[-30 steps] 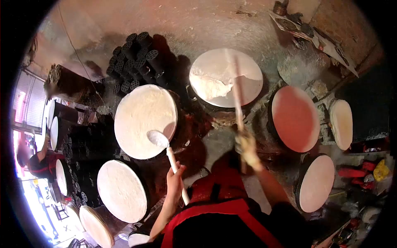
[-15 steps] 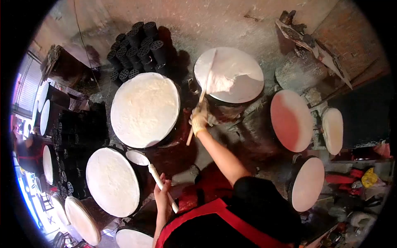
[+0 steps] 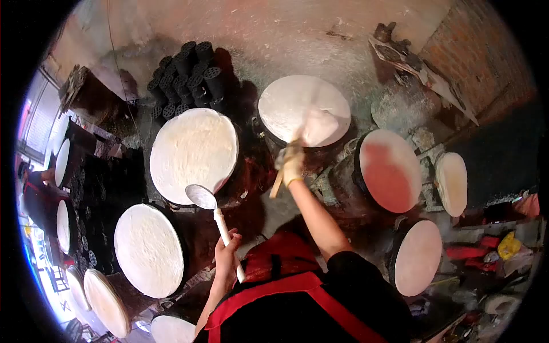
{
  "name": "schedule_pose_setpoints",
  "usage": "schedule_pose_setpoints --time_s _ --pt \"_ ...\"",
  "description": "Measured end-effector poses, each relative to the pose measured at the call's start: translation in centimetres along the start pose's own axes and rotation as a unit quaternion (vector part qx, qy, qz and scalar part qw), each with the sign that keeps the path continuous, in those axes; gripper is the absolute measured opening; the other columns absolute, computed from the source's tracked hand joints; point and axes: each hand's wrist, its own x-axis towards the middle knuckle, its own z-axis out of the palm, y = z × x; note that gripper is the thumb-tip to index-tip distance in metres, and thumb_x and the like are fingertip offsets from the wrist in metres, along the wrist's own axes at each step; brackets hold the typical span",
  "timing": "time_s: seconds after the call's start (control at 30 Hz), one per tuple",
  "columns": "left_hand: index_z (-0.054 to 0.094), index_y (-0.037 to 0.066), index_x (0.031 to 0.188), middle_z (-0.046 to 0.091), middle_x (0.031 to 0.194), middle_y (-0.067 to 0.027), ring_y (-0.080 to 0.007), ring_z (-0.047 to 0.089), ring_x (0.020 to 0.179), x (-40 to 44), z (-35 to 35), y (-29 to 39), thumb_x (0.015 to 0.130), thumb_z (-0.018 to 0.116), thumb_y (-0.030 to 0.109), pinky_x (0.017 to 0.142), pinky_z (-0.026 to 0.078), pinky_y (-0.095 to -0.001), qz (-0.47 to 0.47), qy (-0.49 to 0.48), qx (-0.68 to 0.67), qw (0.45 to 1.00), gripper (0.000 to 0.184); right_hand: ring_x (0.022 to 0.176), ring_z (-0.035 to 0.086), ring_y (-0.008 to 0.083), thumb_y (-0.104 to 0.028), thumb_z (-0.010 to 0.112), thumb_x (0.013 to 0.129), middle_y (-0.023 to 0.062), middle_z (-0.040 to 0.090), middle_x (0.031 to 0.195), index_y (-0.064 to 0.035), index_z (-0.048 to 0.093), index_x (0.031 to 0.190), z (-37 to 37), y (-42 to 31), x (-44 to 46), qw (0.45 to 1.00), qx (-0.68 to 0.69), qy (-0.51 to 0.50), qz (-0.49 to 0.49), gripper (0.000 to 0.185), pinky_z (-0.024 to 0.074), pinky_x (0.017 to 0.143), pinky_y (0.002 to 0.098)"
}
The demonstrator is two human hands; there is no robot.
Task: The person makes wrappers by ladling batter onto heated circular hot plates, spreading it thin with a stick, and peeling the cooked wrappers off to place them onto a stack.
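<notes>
The wall [image 3: 274, 34] fills the view from eleven to one o'clock. The left plate [image 3: 191, 148], round and pale, sits between nine and ten. The front plate [image 3: 291, 88] stands at one o'clock near the wall, mostly coated white, with a thicker pale mass on its near half. The lower plate [image 3: 148, 251], also white, is at eight. The red plate [image 3: 386, 180], part red and part pale, is at three. Dark briquettes [image 3: 183, 83] are stacked between ten and eleven, behind the left plate.

The ladle [image 3: 221, 224] points up towards ten from the left hand [image 3: 227, 251] at seven, its bowl in front of the left plate's near edge. That hand's fingers curl closed round the handle. The gloved right hand [image 3: 293, 160], near the middle, has its fingers wrapped round the stick [image 3: 275, 187]. The stick's far end blurs towards the front plate; whether it touches, I cannot tell.
</notes>
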Motion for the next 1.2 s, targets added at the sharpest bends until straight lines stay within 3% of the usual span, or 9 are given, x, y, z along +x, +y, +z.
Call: schedule_pose_setpoints --time_s 0.1,0.3,0.33,0.4,0.57,0.7,0.9,1.03,1.2 --pt "0.057 0.005 0.094 0.053 0.079 0.0024 -0.0079 0.047 0.068 -1.2 3.4 2.7 0.086 0.064 0.017 0.063 0.038 -0.0233 -0.046 0.038 0.039 0.997 0.016 0.043 0.039 0.0062 -0.028 0.041 0.096 -0.0034 0.042 0.056 -0.0178 0.051 0.118 -2.4 1.4 -2.0 0.975 -0.199 -0.06 0.077 0.026 0.0331 0.033 0.0175" --pt "0.053 0.007 0.097 0.052 0.07 0.0007 -0.0073 0.044 0.053 0.1 5.5 0.7 0.089 0.06 0.015 0.045 0.035 -0.0214 -0.038 -0.017 -0.041 0.998 0.013 0.04 0.037 0.0092 -0.032 0.049 0.092 -0.0024 0.049 0.063 -0.0316 0.047 0.127 -12.5 -6.0 -0.3 0.992 -0.097 0.001 0.077 0.035 0.0289 0.033 0.0239" --pt "0.053 0.008 0.096 0.052 0.07 0.0005 -0.0065 0.042 0.051 -0.3 6.1 1.4 0.089 0.059 0.016 0.042 0.033 -0.0205 -0.055 -0.028 -0.033 0.998 0.012 0.043 0.04 0.0062 -0.029 0.052 0.092 -0.0014 0.049 0.064 -0.0104 0.049 0.092 -10.5 -7.8 -1.1 0.992 -0.1 0.064 0.041 0.019 0.033 0.033 0.0236" --pt "0.051 0.009 0.094 0.051 0.066 0.0001 -0.0037 0.036 0.043 -0.3 7.8 1.8 0.09 0.058 0.018 0.035 0.024 -0.0181 -0.065 -0.027 -0.015 0.997 0.012 0.043 0.041 0.007 -0.03 0.051 0.092 -0.0016 0.05 0.063 -0.0109 0.05 0.091 -8.6 -8.2 -1.3 0.999 -0.018 0.027 0.043 0.019 0.0324 0.032 0.0223" --pt "0.052 0.008 0.098 0.045 0.06 0.0021 -0.0047 0.03 0.04 0.8 11.4 1.2 0.093 0.054 0.026 0.035 0.021 -0.0201 -0.053 -0.029 -0.026 0.998 0.019 0.039 0.038 0.006 -0.028 0.051 0.092 -0.0014 0.053 0.064 -0.0131 0.053 0.107 -13.0 -6.5 -0.7 0.958 -0.147 -0.165 0.184 0.021 0.0299 0.03 0.0204" --pt "0.05 0.008 0.096 0.042 0.064 0.0018 -0.0061 0.036 0.048 1.3 14.3 1.6 0.094 0.051 0.024 0.042 0.029 -0.0215 -0.045 -0.067 -0.08 0.994 0.016 0.037 0.039 0.0097 -0.033 0.056 0.09 -0.001 0.053 0.063 -0.0249 0.047 0.122 -19.4 -12.4 1.2 0.966 -0.116 -0.065 0.222 0.035 0.0276 0.03 0.0257" --pt "0.045 0.009 0.087 0.044 0.067 0.0019 -0.0065 0.04 0.051 2.0 18.3 0.5 0.093 0.052 0.019 0.044 0.035 -0.021 -0.038 -0.042 -0.06 0.997 0.014 0.037 0.04 0.0118 -0.03 0.058 0.089 0.0024 0.054 0.063 -0.0252 0.048 0.122 -19.9 -12.8 9.3 0.988 0.043 -0.118 0.092 0.035 0.0272 0.03 0.026" --pt "0.045 0.009 0.089 0.041 0.066 0.0032 -0.0043 0.035 0.047 1.5 19.8 1.3 0.093 0.052 0.02 0.036 0.027 -0.0189 -0.06 -0.037 -0.037 0.997 0.013 0.045 0.045 0.0103 -0.007 0.056 0.088 0.0006 0.058 0.074 -0.0119 0.052 0.126 -19.0 -10.2 9.1 0.941 -0.253 -0.226 -0.015 0.039 0.0347 0.038 0.0267" --pt "0.05 0.006 0.102 0.043 0.068 0.0033 -0.0052 0.038 0.049 2.7 18.9 1.1 0.093 0.05 0.02 0.039 0.029 -0.0191 -0.075 -0.059 -0.047 0.994 0.016 0.043 0.04 0.0065 -0.015 0.059 0.089 -0.0026 0.056 0.068 -0.0175 0.059 0.12 -20.1 -13.8 5.6 0.996 -0.064 0.059 -0.028 0.031 0.0322 0.039 0.0221"
